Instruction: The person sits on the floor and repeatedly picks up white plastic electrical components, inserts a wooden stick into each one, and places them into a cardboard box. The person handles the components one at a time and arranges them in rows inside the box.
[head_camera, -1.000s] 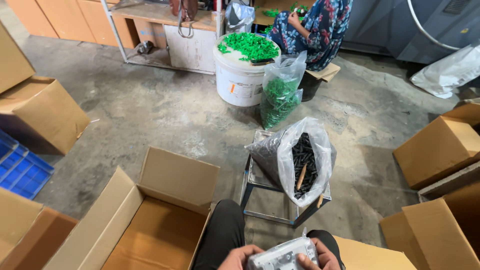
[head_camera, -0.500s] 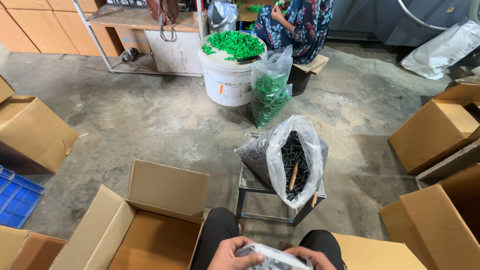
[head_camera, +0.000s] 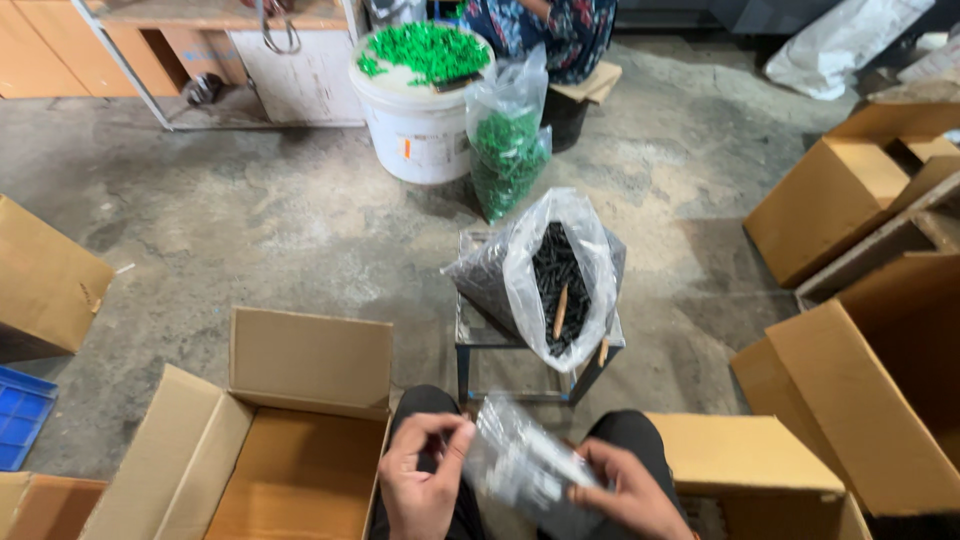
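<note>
My left hand (head_camera: 420, 478): I am pinching the left edge of a small clear plastic packet (head_camera: 525, 468) with fingers closed on it.
My right hand (head_camera: 625, 490): I am gripping the packet's right end, thumb on top.
Packet: it is lying tilted between both hands, above my lap.
In front: a large clear plastic bag of black parts (head_camera: 550, 275) is sitting on a small metal-framed stool (head_camera: 480, 345).
To my left: an open brown cardboard box (head_camera: 290, 440) is standing on the floor.
Further off: a white bucket heaped with green parts (head_camera: 420, 100) is standing beside a clear bag of green parts (head_camera: 508, 150).
</note>
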